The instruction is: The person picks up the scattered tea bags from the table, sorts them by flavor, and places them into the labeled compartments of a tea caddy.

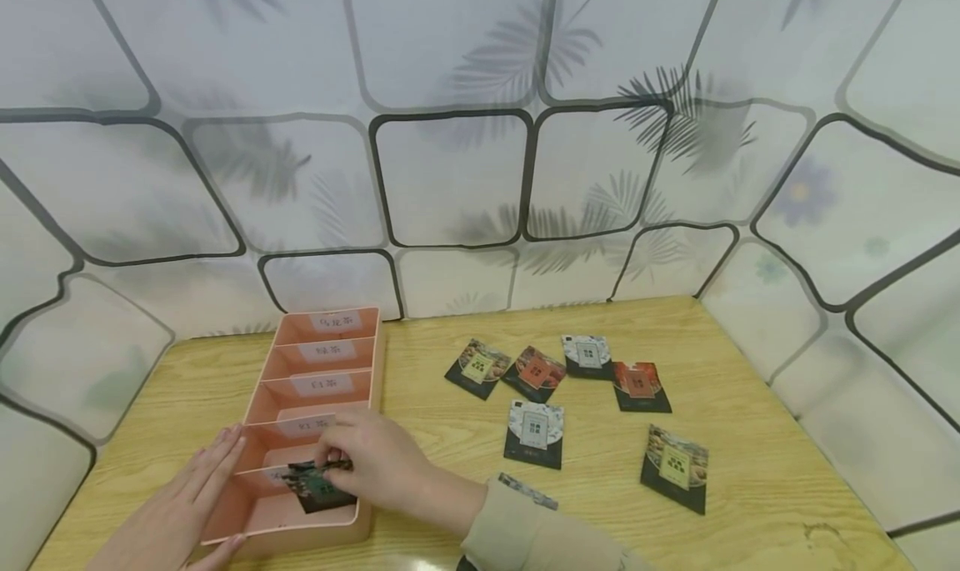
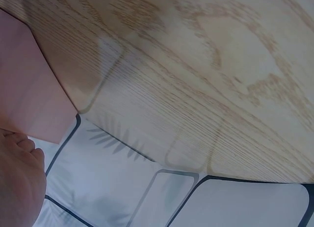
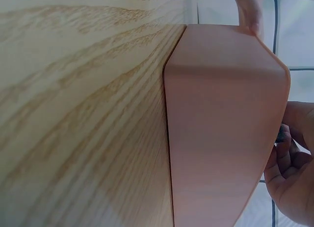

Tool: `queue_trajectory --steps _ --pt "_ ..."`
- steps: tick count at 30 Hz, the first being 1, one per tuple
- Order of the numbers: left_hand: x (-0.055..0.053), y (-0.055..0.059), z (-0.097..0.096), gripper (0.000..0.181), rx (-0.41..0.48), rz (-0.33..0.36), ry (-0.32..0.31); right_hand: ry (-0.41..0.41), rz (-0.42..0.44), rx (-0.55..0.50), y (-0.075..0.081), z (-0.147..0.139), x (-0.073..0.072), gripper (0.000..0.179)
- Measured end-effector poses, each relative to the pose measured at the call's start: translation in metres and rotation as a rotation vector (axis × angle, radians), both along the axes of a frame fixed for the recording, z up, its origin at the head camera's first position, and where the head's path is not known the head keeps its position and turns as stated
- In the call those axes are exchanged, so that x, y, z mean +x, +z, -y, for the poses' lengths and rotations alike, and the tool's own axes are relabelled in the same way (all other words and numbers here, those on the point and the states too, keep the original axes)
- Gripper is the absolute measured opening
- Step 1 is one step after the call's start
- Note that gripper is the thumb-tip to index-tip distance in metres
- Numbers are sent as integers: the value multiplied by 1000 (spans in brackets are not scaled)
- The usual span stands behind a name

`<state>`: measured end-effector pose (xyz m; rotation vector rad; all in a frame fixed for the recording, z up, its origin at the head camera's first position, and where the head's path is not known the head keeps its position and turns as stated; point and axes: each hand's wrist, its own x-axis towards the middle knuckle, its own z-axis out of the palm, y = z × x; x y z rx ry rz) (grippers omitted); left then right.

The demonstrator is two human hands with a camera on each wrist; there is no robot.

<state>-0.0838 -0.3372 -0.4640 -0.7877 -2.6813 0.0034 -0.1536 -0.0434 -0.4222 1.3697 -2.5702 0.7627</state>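
Note:
A pink divided box [image 1: 363,517] lies lengthwise on the table, with white labels in its compartments. My right hand [image 1: 382,461] pinches a dark sachet with a green label [image 1: 321,489] in the nearest compartment. In the right wrist view the box wall hides most of that sachet; only curled fingers [image 3: 289,160] show past the rim. Along the box's left side rests my left hand [image 1: 176,500], its fingers straight and the thumb at the near corner. The left wrist view catches just part of this hand [image 2: 19,175] against the pink wall.
Right of the box lie several sachets: yellow-labelled ones [image 1: 478,369] [image 1: 675,468], red-labelled ones [image 1: 535,373] [image 1: 641,386] and white-labelled ones [image 1: 587,356] [image 1: 534,434]. Another sachet [image 1: 527,489] is partly covered by the right sleeve [image 1: 517,525]. A patterned curtain [image 1: 450,179] borders the wooden table [image 1: 765,471].

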Motion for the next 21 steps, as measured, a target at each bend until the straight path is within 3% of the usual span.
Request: queue_trajectory --steps 9,21 --pt "-1 -1 2 130 21 -2 -24 19 66 -22 4 1 -1 8" --pt "0 0 0 131 3 5 19 -34 158 -91 12 -3 -4 5"
